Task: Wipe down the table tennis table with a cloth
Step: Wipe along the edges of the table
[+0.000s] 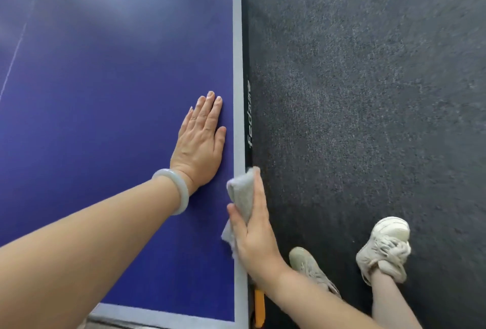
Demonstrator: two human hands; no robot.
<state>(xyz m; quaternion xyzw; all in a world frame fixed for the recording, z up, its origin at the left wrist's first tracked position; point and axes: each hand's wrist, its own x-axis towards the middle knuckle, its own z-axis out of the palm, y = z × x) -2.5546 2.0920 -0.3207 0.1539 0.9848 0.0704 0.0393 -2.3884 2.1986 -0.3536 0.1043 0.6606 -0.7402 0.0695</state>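
Note:
The blue table tennis table (105, 118) fills the left half of the view, with a white border line along its right side and near end. My left hand (201, 142) lies flat on the blue top close to the right edge, fingers straight and together, a pale bangle on the wrist. My right hand (251, 226) grips a folded grey cloth (242, 193) and holds it against the table's right edge, thumb on top of the table and fingers down over the black side rail (247, 108).
Dark speckled floor (368, 92) spreads to the right of the table. My two feet in pale sneakers (386, 247) stand on it near the table's corner. An orange part (259, 307) shows under the table's near right corner. A thin white centre line (14, 58) crosses the far left.

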